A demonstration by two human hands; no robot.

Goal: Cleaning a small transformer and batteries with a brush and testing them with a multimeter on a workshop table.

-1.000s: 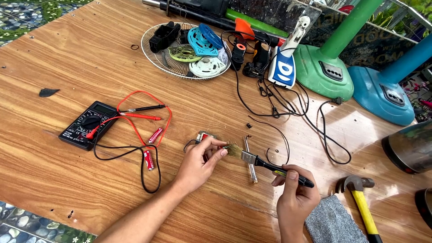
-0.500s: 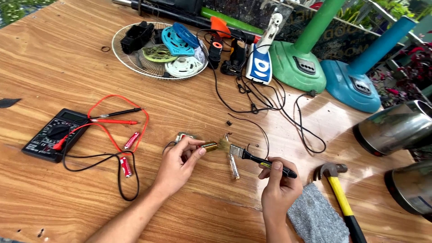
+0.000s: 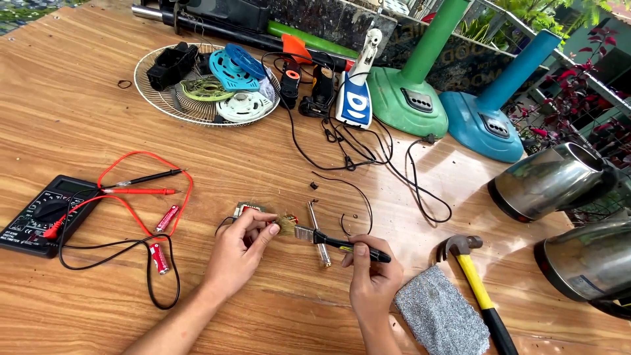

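Spanning the whole view, the wooden surface (image 3: 79,105) carries two fan bases, green (image 3: 407,105) and blue (image 3: 483,128), at one o'clock, and two steel kettles (image 3: 552,181) at three. A wire fan guard (image 3: 161,98) full of parts sits at eleven, a black multimeter (image 3: 36,213) with red leads at nine, a hammer (image 3: 473,276) at four. Near centre, the left hand (image 3: 240,250) has its grip pinched on a small part (image 3: 248,210) resting on the surface, with the brush bristles touching it. Just beside, at five o'clock, the right hand (image 3: 371,279) has its grip closed around the black handle of a brush (image 3: 328,238).
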